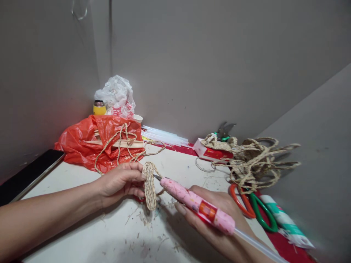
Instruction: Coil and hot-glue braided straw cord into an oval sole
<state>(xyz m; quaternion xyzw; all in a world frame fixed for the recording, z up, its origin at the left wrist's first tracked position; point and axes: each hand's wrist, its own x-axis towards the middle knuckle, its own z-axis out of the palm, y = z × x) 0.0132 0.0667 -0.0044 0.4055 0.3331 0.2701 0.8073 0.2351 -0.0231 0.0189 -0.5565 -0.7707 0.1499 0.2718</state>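
So here's where we're at. Our left hand (pixel 120 180) has the little braided oval (pixel 149 184) pinched by its upper end, thumb and fingertips closed on it. The piece stands more or less upright, with its long axis running from the fingers down to the table (pixel 109 233), where the bottom end seems to rest. Our right hand (pixel 216 215) is wrapped around a pink glue gun (pixel 196 204), fingers curled under the body, and a clear glue stick (pixel 257 246) pokes out the back.

The bit that matters: the gun comes at the oval from the right and from lower down. Its length slants up and to the left, so it crosses the oval's long axis rather than lining up with it. The dark nozzle is right at the oval's right edge, in the upper half, but we can't tell if it actually touches. The left hand is on the oval itself, while the right one sits off to the right with the gun's body between it and the oval.

A loose tail of braid (pixel 117 146) runs from the oval's top, back and left over an orange plastic bag (pixel 79 144). Right of the oval and further back there's a tangled bundle of braid (pixel 252 160). Nearer us on that side are scissors (pixel 253 208) with orange and green handles.
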